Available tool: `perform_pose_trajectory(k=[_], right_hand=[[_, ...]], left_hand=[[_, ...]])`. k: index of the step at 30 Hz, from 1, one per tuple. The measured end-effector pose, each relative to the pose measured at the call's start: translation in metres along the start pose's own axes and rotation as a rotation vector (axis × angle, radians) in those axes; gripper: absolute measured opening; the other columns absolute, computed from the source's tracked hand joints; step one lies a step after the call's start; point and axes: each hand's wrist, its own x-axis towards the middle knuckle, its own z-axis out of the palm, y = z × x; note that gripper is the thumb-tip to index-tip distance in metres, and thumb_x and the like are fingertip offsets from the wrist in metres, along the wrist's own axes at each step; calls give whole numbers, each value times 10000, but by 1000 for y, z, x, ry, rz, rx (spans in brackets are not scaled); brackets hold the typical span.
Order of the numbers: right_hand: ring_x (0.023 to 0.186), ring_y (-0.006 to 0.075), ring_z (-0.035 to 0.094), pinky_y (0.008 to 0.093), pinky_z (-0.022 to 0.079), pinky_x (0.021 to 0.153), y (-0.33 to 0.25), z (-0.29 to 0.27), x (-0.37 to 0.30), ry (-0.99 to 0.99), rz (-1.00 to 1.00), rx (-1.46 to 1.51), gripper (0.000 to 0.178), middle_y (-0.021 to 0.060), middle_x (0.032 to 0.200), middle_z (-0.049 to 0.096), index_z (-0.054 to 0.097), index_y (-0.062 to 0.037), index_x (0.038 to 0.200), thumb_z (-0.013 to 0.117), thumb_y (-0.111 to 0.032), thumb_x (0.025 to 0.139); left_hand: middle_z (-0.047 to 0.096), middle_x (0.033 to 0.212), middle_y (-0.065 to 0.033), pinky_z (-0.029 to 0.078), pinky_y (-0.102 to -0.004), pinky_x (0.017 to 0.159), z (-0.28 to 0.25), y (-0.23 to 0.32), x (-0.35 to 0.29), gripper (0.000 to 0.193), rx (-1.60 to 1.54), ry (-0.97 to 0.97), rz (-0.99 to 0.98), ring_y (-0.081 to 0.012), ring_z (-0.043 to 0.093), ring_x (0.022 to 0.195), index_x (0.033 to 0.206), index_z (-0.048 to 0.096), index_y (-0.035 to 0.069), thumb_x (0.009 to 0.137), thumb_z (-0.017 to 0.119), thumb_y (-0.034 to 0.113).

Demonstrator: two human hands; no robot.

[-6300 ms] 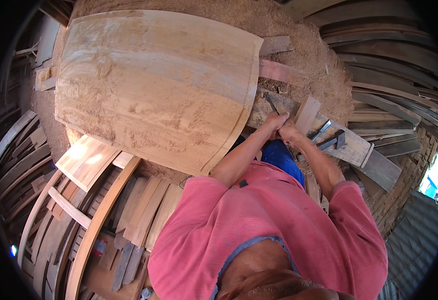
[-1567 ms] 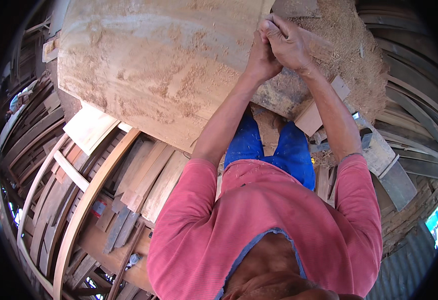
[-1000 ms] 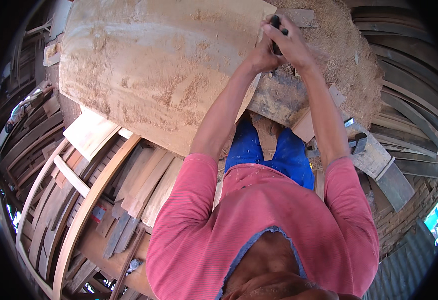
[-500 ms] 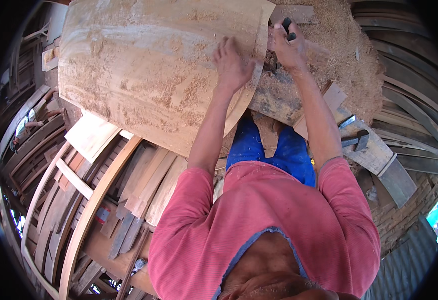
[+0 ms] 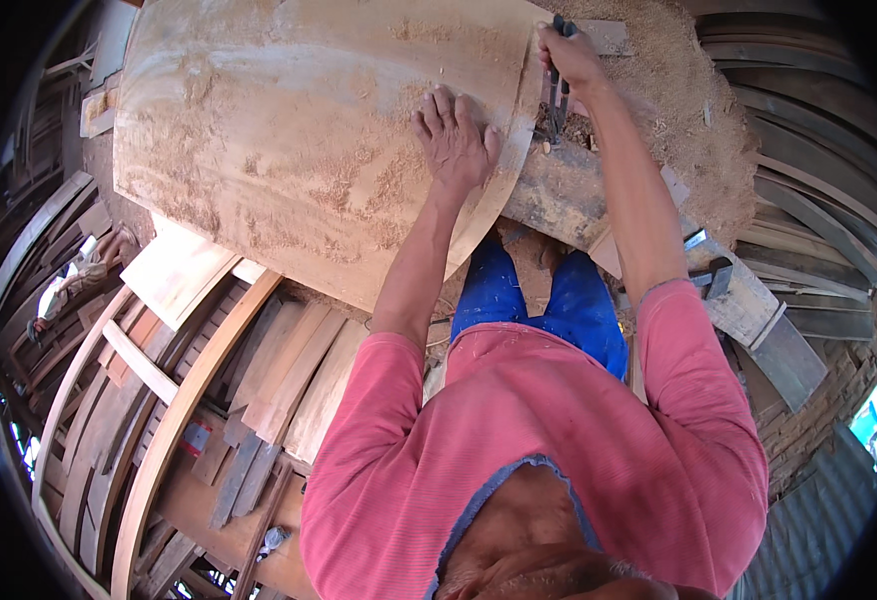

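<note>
A large curved wooden sheet [image 5: 289,110], sprinkled with shavings, stretches across the upper left. My left hand [image 5: 456,143] lies flat on it near its right edge, fingers spread and holding nothing. Just past that edge, my right hand [image 5: 571,58] is closed around a long dark tool [image 5: 556,95] that looks like pincers with two handles. Its lower end points down to a small round, light wooden piece [image 5: 545,147] beside the sheet's edge. I cannot make out whether the tool grips anything. A worn, stained board [image 5: 559,190] lies under that spot.
Shavings [image 5: 699,130] cover the ground at right. Curved planks [image 5: 809,130] are stacked along the far right. A bench with a dark metal tool [image 5: 719,278] stands right of me. Bent wooden ribs [image 5: 194,410] and boards fill the lower left. Another person [image 5: 84,270] is at far left.
My right hand has turned and risen slightly, so the dark tool's length now shows. My left hand has shifted a little left on the sheet. The person at far left has changed posture.
</note>
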Motion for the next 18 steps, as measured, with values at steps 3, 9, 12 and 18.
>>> perform_pose_trajectory(k=[3,9,12,18], right_hand=[[918,151,597,298,480,839,-26,-14,-67,-86,-83,104,259,44,988,635,603,-49,1015,597,-306,987],[868,92,570,255,458,775,-43,-19,-169,58,-321,-57,283,14,993,654,629,-38,1083,625,-297,968],[831,105,568,266,458,762,-48,-6,-166,184,-375,46,264,18,925,647,635,-28,1046,610,-281,973],[784,145,581,290,467,727,-23,-4,-91,250,-394,-134,289,55,836,649,626,-7,987,592,-294,978]], left_hand=[[335,1458,-353,182,-646,1095,-1,0,-1,727,15,-14,-17,-505,290,1357,1376,397,-50,855,562,430],[305,1498,-338,158,-631,1124,-1,7,2,791,3,-68,-47,-510,239,1396,1430,331,-43,838,610,402],[286,1506,-336,126,-629,1156,-17,40,23,931,-361,-212,42,-511,216,1420,1469,234,-32,783,728,357],[258,1540,-312,150,-617,1171,-11,76,79,1150,-530,-489,296,-435,237,1455,1541,105,5,727,804,419]])
